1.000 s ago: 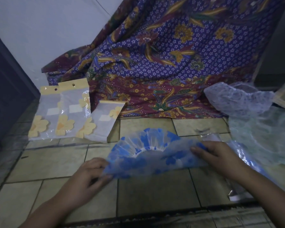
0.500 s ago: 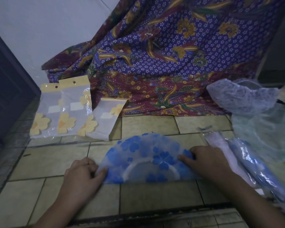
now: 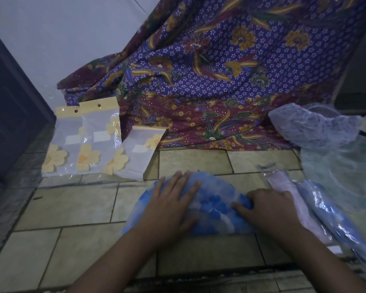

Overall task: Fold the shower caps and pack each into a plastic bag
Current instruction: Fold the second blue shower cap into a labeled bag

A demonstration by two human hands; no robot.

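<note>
Beige tiled floor point(image 3: 72, 206) fills the lower part of the view, dim and slightly blurred. Behind it a purple and maroon batik cloth point(image 3: 220, 70) with gold leaves and flowers hangs in folds down to the tiles. A pale wall point(image 3: 61, 39) stands to its left and a dark door point(image 3: 9, 113) at the far left edge.

At the centre, close to the viewer, a blue-flowered shower cap point(image 3: 216, 206) lies on the floor, flattened into a half-round shape with its curved edge away from the viewer. The person's left hand point(image 3: 173, 204) lies flat on the cap's left half, palm down, fingers straight and slightly spread. The right hand point(image 3: 270, 208) rests on the cap's right end, fingers bent at the knuckles and thumb pointing left across the plastic. Whether it pinches the edge or only presses on it cannot be told.

At the left, near the cloth's hem, three packed bags point(image 3: 101, 136) with yellow header strips and yellow flower prints lie side by side, partly overlapping. At the right, a white lacy shower cap point(image 3: 313, 125) sits puffed up against the cloth, with a pale green shower cap point(image 3: 342, 176) spread in front of it. Just beside the right hand, shiny clear plastic bags point(image 3: 325, 210) lie in a slanting pile, with pink and blue material showing through them
</note>
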